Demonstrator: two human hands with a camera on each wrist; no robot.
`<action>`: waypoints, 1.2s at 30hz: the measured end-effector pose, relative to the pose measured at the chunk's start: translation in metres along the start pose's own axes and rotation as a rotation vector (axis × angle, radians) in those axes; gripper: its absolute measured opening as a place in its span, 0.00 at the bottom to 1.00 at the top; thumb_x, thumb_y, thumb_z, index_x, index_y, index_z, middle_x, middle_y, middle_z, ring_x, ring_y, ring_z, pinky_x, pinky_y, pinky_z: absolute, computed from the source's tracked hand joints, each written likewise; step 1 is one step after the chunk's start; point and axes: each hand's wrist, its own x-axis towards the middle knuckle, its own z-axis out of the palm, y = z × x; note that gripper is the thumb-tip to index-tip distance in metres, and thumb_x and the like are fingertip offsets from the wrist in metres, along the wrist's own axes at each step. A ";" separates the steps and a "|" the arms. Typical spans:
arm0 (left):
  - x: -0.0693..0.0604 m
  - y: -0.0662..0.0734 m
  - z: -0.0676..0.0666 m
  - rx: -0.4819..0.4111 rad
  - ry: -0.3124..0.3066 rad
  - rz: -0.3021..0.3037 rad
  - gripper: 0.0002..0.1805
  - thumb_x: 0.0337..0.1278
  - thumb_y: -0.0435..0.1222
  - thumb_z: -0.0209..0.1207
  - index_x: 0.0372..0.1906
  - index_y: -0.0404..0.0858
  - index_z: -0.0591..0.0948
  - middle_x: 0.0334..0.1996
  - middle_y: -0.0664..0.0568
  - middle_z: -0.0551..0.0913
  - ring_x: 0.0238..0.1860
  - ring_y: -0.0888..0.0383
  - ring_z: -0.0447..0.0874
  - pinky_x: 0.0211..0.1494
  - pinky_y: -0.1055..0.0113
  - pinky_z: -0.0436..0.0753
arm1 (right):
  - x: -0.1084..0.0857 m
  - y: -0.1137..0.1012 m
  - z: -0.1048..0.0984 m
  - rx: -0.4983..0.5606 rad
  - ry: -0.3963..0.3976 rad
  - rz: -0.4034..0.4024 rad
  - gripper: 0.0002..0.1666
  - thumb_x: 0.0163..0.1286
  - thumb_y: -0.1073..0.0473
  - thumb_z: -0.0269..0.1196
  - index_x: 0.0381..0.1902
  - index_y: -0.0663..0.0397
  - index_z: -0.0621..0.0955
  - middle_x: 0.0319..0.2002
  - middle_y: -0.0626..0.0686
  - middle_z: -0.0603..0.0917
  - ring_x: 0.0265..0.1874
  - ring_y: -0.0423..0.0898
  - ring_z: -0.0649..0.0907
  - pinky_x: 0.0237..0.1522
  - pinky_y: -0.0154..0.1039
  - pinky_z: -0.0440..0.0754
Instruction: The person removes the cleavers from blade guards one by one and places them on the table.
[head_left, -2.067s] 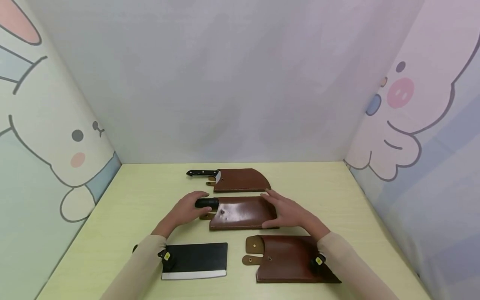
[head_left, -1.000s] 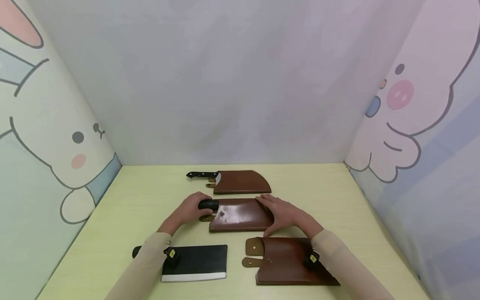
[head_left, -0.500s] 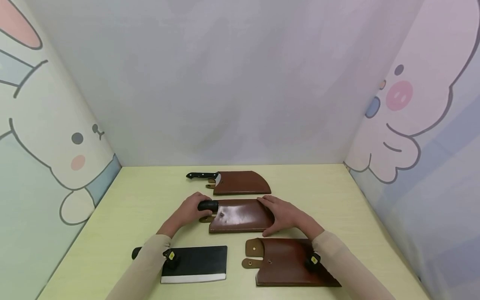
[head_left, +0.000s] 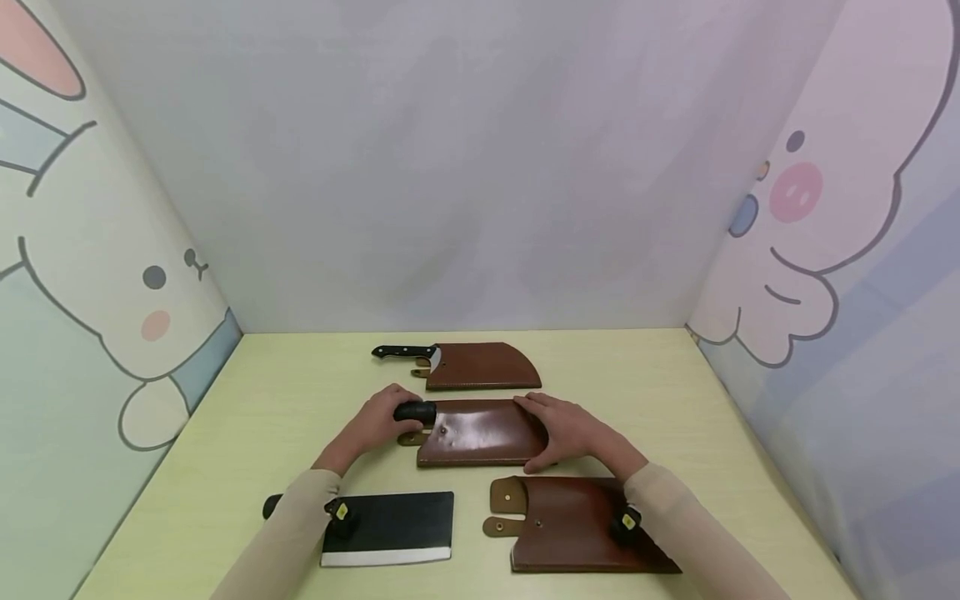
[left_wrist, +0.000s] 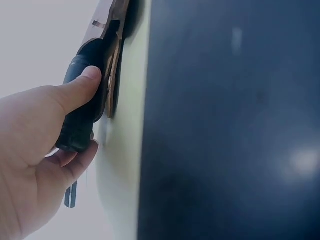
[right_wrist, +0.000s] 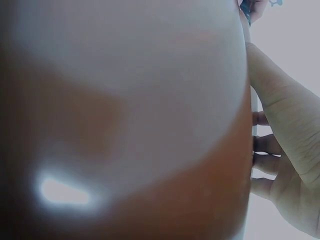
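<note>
In the middle of the table a cleaver, its black handle (head_left: 415, 412) showing, sits in a glossy brown leather sheath (head_left: 480, 433). My left hand (head_left: 384, 417) grips that handle; the left wrist view shows the thumb on one side of the handle (left_wrist: 80, 120) and fingertips on the other. At the right end of the same sheath, my right hand (head_left: 566, 429) holds across it, fingers at the far edge and thumb by the near edge. The blade is hidden inside. Close up in the right wrist view, a brown leather sheath (right_wrist: 215, 185) covers much of the right hand's surroundings.
Behind lies a second sheathed cleaver (head_left: 480, 367) with a riveted black handle. Under my left forearm is a bare cleaver with a black blade (head_left: 405, 521). Another brown sheath (head_left: 562, 529) with two tan straps lies under my right forearm. Cartoon-printed walls (head_left: 150, 350) bound the table.
Two seconds ago both hands were spread more widely around the middle cleaver. My left hand then closed on its handle and my right settled over the sheath's end. Over the last second both stay nearly still.
</note>
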 end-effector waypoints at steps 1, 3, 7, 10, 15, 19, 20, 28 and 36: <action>0.000 0.000 0.000 0.003 0.001 0.001 0.23 0.62 0.45 0.70 0.58 0.40 0.83 0.49 0.49 0.79 0.47 0.52 0.79 0.50 0.53 0.79 | 0.000 0.000 0.000 -0.001 0.000 0.000 0.72 0.45 0.19 0.73 0.81 0.45 0.61 0.77 0.58 0.64 0.71 0.60 0.71 0.66 0.58 0.75; -0.001 0.000 -0.001 0.008 0.005 0.006 0.23 0.63 0.45 0.70 0.59 0.40 0.83 0.50 0.49 0.79 0.48 0.52 0.79 0.51 0.52 0.79 | 0.000 -0.001 0.000 -0.002 0.004 -0.002 0.72 0.45 0.19 0.73 0.81 0.45 0.61 0.76 0.58 0.65 0.71 0.60 0.72 0.66 0.58 0.75; -0.002 0.002 -0.004 0.023 0.015 0.022 0.24 0.63 0.45 0.70 0.59 0.39 0.83 0.51 0.48 0.80 0.49 0.51 0.80 0.51 0.51 0.79 | -0.001 -0.003 -0.002 -0.005 0.014 -0.012 0.72 0.45 0.20 0.73 0.80 0.46 0.62 0.76 0.59 0.66 0.69 0.61 0.74 0.65 0.58 0.76; -0.004 0.004 -0.007 0.034 0.022 0.039 0.26 0.62 0.45 0.70 0.61 0.37 0.82 0.52 0.46 0.81 0.50 0.49 0.81 0.51 0.51 0.80 | -0.002 -0.005 -0.004 -0.010 0.020 -0.018 0.71 0.46 0.20 0.73 0.80 0.46 0.62 0.76 0.59 0.66 0.68 0.61 0.75 0.64 0.57 0.77; -0.006 0.007 -0.013 0.054 0.019 0.066 0.28 0.62 0.45 0.70 0.63 0.35 0.81 0.52 0.45 0.81 0.50 0.49 0.81 0.49 0.52 0.80 | -0.004 -0.009 -0.011 -0.017 0.039 -0.030 0.72 0.45 0.22 0.75 0.80 0.48 0.62 0.76 0.60 0.66 0.68 0.61 0.75 0.64 0.58 0.77; -0.007 0.009 -0.015 0.059 0.024 0.063 0.27 0.63 0.45 0.70 0.62 0.36 0.82 0.52 0.46 0.81 0.51 0.50 0.80 0.51 0.53 0.79 | -0.006 -0.012 -0.018 -0.019 0.052 -0.041 0.71 0.45 0.24 0.76 0.80 0.50 0.63 0.76 0.62 0.66 0.68 0.63 0.75 0.64 0.59 0.77; -0.008 0.010 -0.016 0.061 0.027 0.063 0.27 0.63 0.44 0.70 0.62 0.37 0.82 0.52 0.46 0.81 0.51 0.50 0.80 0.51 0.52 0.79 | -0.007 -0.013 -0.019 -0.019 0.053 -0.042 0.71 0.46 0.24 0.76 0.80 0.50 0.63 0.76 0.63 0.66 0.68 0.63 0.75 0.64 0.59 0.77; -0.010 0.015 -0.017 0.107 0.087 0.071 0.25 0.62 0.45 0.71 0.61 0.38 0.83 0.51 0.47 0.82 0.52 0.47 0.81 0.53 0.48 0.81 | -0.011 -0.016 -0.025 -0.015 0.073 -0.043 0.70 0.47 0.25 0.76 0.80 0.50 0.63 0.76 0.64 0.65 0.69 0.64 0.74 0.63 0.60 0.77; -0.014 0.018 -0.016 0.111 0.135 0.083 0.23 0.60 0.45 0.72 0.57 0.41 0.85 0.48 0.50 0.82 0.50 0.50 0.80 0.52 0.49 0.82 | -0.015 -0.018 -0.026 -0.030 0.093 -0.045 0.71 0.46 0.24 0.76 0.80 0.48 0.62 0.77 0.62 0.64 0.69 0.63 0.73 0.63 0.60 0.77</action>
